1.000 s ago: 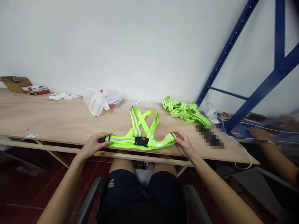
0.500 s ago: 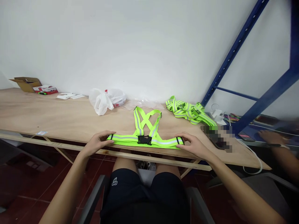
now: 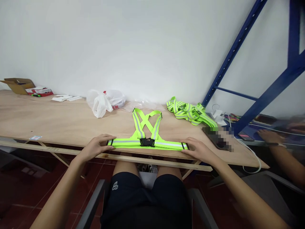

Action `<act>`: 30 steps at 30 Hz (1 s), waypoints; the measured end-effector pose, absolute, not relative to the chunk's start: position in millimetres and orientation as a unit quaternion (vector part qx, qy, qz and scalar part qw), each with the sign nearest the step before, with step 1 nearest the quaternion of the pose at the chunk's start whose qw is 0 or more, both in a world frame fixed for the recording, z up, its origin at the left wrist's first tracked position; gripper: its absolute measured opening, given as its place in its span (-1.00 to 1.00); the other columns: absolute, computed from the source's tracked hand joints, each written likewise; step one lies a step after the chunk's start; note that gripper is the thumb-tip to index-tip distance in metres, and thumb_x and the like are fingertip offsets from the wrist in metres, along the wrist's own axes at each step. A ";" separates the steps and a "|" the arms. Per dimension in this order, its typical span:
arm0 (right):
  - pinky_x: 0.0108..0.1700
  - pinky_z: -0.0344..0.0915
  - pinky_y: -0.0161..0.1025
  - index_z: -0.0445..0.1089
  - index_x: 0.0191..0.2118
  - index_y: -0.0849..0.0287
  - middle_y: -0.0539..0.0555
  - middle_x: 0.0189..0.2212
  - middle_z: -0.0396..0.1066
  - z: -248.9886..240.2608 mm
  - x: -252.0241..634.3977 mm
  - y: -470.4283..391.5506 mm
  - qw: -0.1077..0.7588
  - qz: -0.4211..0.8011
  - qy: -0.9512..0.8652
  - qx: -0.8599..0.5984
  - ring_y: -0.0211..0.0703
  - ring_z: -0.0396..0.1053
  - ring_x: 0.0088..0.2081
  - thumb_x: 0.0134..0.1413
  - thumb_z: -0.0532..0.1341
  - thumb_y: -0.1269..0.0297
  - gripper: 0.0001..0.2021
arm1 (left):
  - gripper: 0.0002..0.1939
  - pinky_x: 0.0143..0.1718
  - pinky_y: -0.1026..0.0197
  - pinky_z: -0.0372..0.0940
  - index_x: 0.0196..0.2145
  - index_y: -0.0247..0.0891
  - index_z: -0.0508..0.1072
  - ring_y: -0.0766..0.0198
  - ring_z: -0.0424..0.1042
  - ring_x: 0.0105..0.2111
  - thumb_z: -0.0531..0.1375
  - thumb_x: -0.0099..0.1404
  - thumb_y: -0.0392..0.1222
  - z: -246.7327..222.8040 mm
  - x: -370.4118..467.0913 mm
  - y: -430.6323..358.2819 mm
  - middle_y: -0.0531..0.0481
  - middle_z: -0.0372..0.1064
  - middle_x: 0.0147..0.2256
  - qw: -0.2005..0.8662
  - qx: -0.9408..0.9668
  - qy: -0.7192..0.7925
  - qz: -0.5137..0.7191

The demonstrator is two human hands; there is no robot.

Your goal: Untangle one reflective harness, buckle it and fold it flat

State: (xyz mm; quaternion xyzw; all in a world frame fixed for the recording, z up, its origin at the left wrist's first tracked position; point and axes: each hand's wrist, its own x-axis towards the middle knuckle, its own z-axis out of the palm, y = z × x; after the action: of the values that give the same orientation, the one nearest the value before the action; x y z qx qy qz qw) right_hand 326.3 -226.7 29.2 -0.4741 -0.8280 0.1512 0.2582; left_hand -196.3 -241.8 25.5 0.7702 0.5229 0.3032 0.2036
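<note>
A fluorescent yellow-green reflective vest [image 3: 156,127] made of elastic straps lies on the wooden table [image 3: 64,122]. Its crossed shoulder straps point toward the wall, and its waist belt runs along the near table edge. At the belt's middle, a black buckle [image 3: 147,142] is fastened. Pinched between the thumb and fingers of my left hand [image 3: 95,147] is the belt's left end, beside a black slider. My right hand [image 3: 199,150] grips the opposite end the same way, its fingertips partly covering the strap. The belt is stretched almost straight between both hands.
More reflective vests [image 3: 190,112] lie heaped at the back right, near a phone [image 3: 218,140] and a white cable [image 3: 256,170]. White plastic bags [image 3: 101,103] and a cardboard box [image 3: 19,85] stand along the wall. A blue metal frame [image 3: 234,52] and another person's arm [image 3: 277,148] are at right.
The waist belt is straighter and slightly wider, its right end drawn outward with my right hand. Both hands keep hold of the ends. My view has turned slightly right.
</note>
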 end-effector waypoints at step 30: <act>0.36 0.09 0.10 0.25 0.31 0.08 0.22 0.33 0.18 36.8 339.6 -229.4 0.219 0.102 -0.805 -0.541 0.15 0.12 0.35 0.19 0.19 -0.08 -0.36 | -0.35 0.36 -0.23 -0.10 0.41 -0.09 0.05 -0.04 0.02 0.37 0.02 0.48 0.16 18.1 -108.7 -256.4 -0.18 0.05 0.37 -0.048 0.871 0.438 0.217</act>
State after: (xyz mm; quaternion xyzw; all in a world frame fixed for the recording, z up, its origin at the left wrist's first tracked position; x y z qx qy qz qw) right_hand 339.6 -229.4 36.8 -0.5412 -0.8055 0.1018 0.2190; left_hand -108.7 -256.4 18.1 0.8709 0.4380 0.2175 -0.0480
